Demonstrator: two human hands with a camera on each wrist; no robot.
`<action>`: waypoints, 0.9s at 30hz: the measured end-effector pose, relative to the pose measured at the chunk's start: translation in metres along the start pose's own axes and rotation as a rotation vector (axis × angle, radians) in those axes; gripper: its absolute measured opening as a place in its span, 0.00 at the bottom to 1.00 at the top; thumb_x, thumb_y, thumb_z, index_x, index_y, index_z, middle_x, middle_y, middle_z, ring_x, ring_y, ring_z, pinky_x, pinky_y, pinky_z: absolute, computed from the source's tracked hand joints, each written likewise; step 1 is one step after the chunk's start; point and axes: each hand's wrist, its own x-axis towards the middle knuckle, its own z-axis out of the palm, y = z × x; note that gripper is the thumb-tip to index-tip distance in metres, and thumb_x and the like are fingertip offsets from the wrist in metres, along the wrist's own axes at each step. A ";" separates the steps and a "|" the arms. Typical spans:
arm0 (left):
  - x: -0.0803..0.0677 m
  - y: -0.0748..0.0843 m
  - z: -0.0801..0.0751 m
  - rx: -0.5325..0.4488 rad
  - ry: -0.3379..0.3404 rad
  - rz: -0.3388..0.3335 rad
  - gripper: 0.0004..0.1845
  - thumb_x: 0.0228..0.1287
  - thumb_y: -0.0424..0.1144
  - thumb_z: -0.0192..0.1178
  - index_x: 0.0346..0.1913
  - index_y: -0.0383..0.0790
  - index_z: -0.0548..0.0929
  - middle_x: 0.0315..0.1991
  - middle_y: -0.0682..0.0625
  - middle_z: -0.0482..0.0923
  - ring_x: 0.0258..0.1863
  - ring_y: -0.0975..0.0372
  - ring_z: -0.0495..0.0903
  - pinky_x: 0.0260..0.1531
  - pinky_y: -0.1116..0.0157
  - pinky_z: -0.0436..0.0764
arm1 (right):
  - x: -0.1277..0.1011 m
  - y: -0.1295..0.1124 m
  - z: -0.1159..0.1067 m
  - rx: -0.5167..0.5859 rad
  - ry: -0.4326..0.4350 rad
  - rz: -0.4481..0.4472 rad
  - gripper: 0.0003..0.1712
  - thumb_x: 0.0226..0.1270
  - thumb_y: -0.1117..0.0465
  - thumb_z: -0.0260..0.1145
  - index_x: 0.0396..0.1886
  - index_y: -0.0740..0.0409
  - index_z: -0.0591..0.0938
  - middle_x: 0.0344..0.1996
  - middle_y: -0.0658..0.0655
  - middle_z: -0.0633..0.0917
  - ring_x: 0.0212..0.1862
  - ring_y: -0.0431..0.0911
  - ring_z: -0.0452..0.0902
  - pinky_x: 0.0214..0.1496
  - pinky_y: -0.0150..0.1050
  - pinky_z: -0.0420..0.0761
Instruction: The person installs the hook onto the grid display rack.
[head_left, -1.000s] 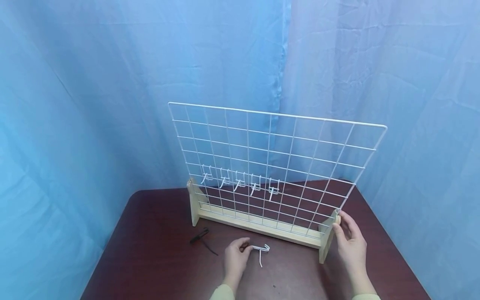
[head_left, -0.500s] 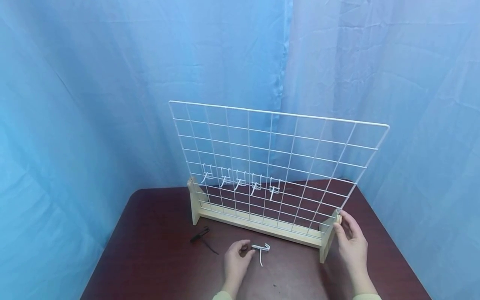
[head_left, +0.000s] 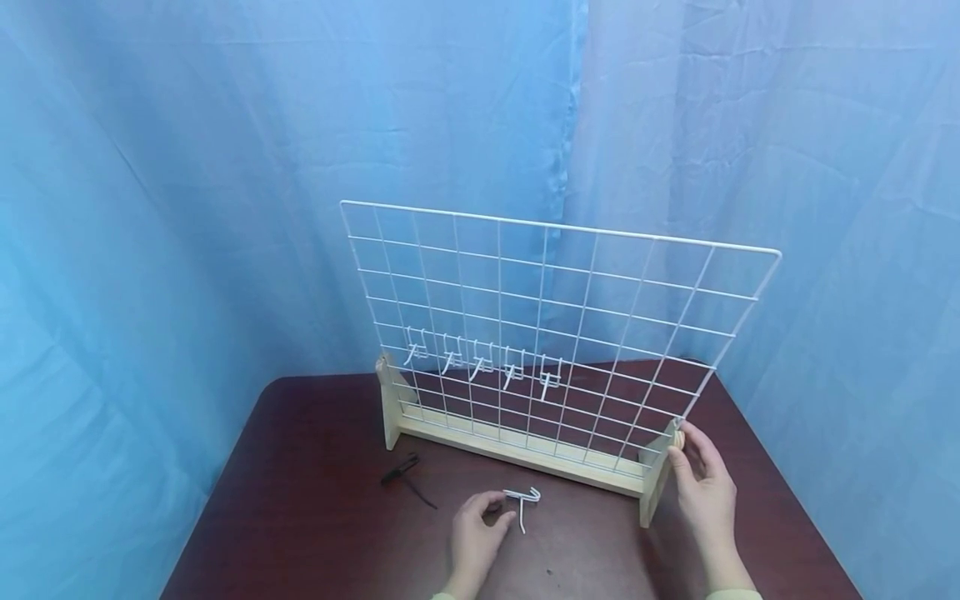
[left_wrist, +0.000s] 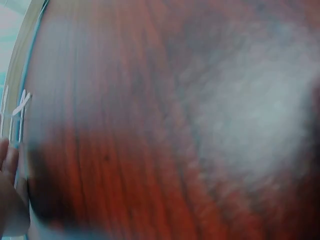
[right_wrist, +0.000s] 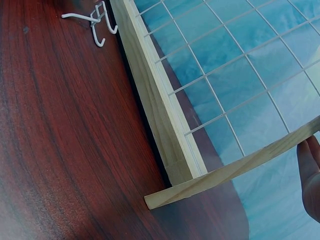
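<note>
One loose wire hook (head_left: pixel 522 502) just right of left hand (head_left: pixel 480 536) fingers, loosely curled, empty; right hand (head_left: pixel 701 487) pinching rack's wooden foot (head_left: pixel 657 483).

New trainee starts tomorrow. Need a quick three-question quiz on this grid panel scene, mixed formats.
1. True or false: five white hooks hang in a row on the wire grid panel.
2. What does the right hand touch? A) the black clip B) the right end of the wooden stand C) the curtain
3. Fill in: the left hand is at the loose white ___ lying on the table.

Key:
1. True.
2. B, its fingers are at the wooden stand, at its right upright.
3. Hook: the loose hook lies in front of the stand.
</note>
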 end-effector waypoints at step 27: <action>-0.019 0.004 0.019 0.196 0.081 0.137 0.21 0.36 0.40 0.82 0.39 0.48 0.88 0.35 0.60 0.85 0.40 0.62 0.80 0.53 0.54 0.68 | -0.001 0.000 -0.001 0.026 -0.028 -0.004 0.24 0.74 0.60 0.62 0.68 0.49 0.75 0.60 0.53 0.79 0.56 0.25 0.70 0.61 0.26 0.71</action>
